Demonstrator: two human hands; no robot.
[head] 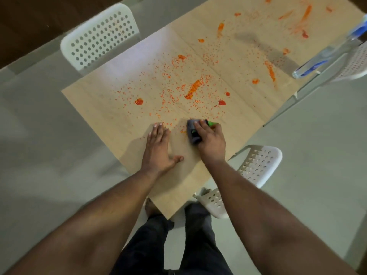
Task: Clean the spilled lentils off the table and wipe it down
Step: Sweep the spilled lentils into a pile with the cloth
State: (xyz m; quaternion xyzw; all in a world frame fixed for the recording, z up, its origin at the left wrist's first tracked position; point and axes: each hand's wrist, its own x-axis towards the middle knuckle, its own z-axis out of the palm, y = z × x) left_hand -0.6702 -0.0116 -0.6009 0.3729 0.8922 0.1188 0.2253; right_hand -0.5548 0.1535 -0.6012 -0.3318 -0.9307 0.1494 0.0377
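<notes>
— Where are the lentils (178,84)?
— Scattered orange across the table (103,116) — thickest at its middle, far from the near corner.
— And the hands?
— Left hand (158,147) lies flat, fingers straight; right hand (208,139) grips a grey-green brush (193,133) on the tabletop.

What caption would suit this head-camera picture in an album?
Right hand holds a grey-green cleaning tool while the left hand rests flat on a wooden table strewn with orange lentils.
</notes>
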